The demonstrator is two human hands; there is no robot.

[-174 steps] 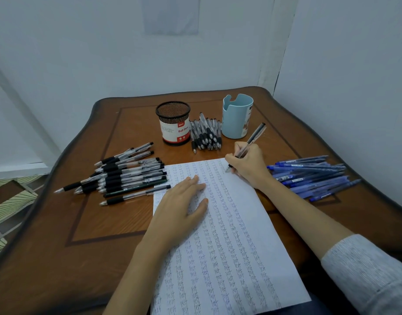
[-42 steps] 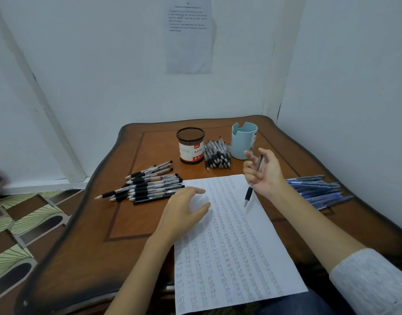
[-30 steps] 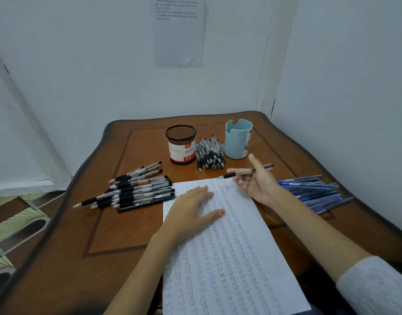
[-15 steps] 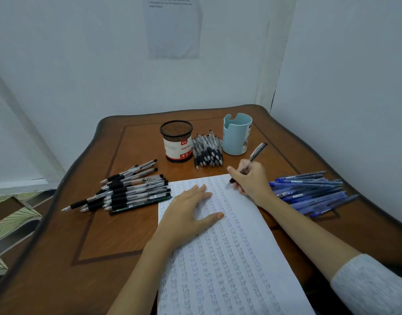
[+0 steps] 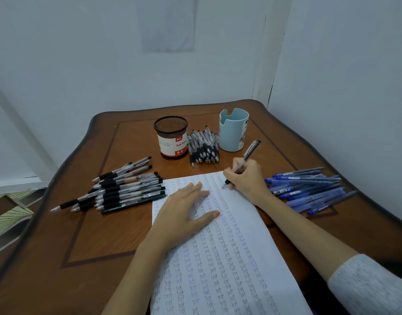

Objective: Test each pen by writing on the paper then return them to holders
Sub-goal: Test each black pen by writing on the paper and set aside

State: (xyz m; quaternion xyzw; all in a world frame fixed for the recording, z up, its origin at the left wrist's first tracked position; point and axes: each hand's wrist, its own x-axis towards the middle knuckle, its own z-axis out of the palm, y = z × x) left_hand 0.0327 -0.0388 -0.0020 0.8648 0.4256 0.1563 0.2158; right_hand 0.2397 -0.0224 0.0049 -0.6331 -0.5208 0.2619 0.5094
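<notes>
On the left of the surface (image 5: 81,235), the pile of black-grip pens (image 5: 127,189) is lying roughly side by side, tips pointing left. They are looking light, stiff and slender, with smooth clear barrels that would probably slip and roll, so the dark rubber section near the tip is likely the surest place to pinch one. Just right of them the left hand (image 5: 184,212) is resting flat, fingers straight and spread, pressing down the paper (image 5: 229,258), a thin, floppy sheet that would likely slide under a writing tip without that weight. At the far middle the mesh holder (image 5: 171,137) is standing upright, with a small bundle of pens (image 5: 203,146) lying just beside it and reaching to the light blue holder (image 5: 233,130); both holders are looking light enough to tip if a pen is dropped in carelessly. The right hand (image 5: 246,180) is gripping the pen (image 5: 250,153) low on its barrel, fingers curled round it, the tip meeting the paper near its far edge and the clip end tilting toward the blue holder. At the far right, the blue pens (image 5: 309,189) are lying in a loose heap, likely just as prone to rolling.
</notes>
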